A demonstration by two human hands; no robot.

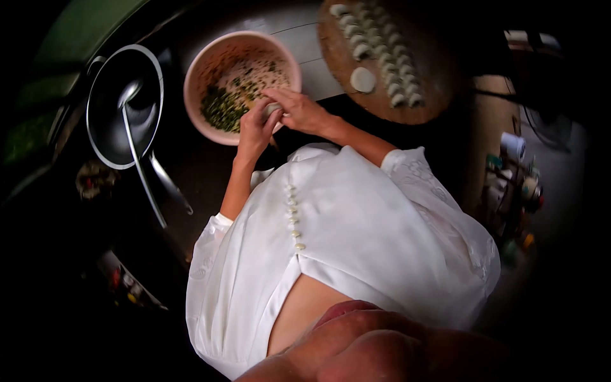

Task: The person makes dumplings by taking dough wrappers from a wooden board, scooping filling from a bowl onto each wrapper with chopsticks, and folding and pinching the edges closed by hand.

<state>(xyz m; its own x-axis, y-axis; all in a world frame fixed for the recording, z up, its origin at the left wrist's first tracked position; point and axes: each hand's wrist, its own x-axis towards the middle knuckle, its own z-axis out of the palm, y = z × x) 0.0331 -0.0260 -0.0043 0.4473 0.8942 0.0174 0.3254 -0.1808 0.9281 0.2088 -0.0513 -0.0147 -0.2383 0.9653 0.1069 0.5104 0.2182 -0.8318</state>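
Both my hands meet at the near right rim of a pink bowl (191, 95), around a small pale dumpling (272, 109). My left hand (256, 126) has its fingers closed on the dumpling from the left. From the right, my right hand (298, 109) pinches the same dumpling; its fingertips are partly hidden. Inside the bowl lies a chopped green filling (223, 108), with smears up the wall. On a round wooden board (420, 63) at the upper right stand rows of folded dumplings (387, 60) and one flat round wrapper (363, 80).
A dark wok (108, 137) with a metal ladle (130, 130) resting in it stands at the left; its handle points toward me. Assorted small items (509, 184) lie in a blurred heap at the far right. A window edge shows at the upper left.
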